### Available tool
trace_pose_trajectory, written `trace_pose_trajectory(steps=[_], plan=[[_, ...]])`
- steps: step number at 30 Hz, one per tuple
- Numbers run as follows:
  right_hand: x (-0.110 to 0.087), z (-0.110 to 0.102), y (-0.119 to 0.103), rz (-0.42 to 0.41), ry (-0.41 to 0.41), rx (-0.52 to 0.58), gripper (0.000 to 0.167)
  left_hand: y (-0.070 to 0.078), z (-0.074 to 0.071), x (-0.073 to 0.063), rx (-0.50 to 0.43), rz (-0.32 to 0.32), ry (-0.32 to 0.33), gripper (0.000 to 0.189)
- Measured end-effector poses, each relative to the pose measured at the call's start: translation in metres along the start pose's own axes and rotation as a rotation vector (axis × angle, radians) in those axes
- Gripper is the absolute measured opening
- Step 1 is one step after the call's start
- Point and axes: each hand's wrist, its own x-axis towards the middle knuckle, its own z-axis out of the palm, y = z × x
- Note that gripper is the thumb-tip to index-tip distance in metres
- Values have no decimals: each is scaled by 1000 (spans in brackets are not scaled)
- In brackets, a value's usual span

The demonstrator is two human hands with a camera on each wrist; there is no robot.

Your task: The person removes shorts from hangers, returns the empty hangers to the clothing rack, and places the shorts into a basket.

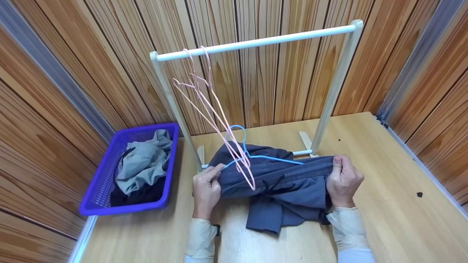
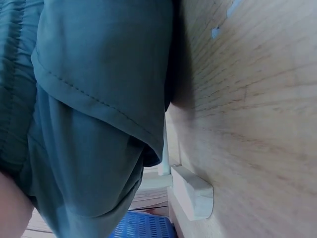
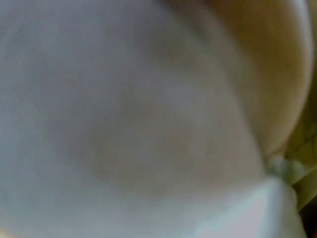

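Dark grey shorts [image 1: 303, 197] with a drawstring waistband are stretched sideways between both hands. The left hand [image 1: 205, 190] grips the waistband's left end, beside the left arm of a blue clothes hanger [image 1: 276, 158]. At the other end, the right hand [image 1: 343, 180] holds the waistband in curled fingers, thumb on top. The hanger lies against the waistband, its hook upward and its right tip short of the right hand. In the left wrist view the shorts [image 2: 99, 59] hang close beside the tabletop. The right wrist view is blurred, filled by a pale surface and skin.
A white rack [image 1: 256, 43] stands behind the shorts. Pink hangers [image 1: 215, 104] hang from its left end and overlap the shorts in the head view. On the left, a purple basket [image 1: 126, 210] holds grey and black clothes [image 1: 144, 164]. Wood-patterned walls enclose the table [image 1: 384, 226].
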Motion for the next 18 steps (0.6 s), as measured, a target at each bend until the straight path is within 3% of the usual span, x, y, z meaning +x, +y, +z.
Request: trace_pose_trajectory(steps=[7, 18], plan=[[5, -5, 3, 62, 14, 10, 11, 0, -3, 3, -31, -21, 28, 40], [11, -18, 11, 163, 35, 36, 19, -3, 0, 2, -37, 72, 81, 46]])
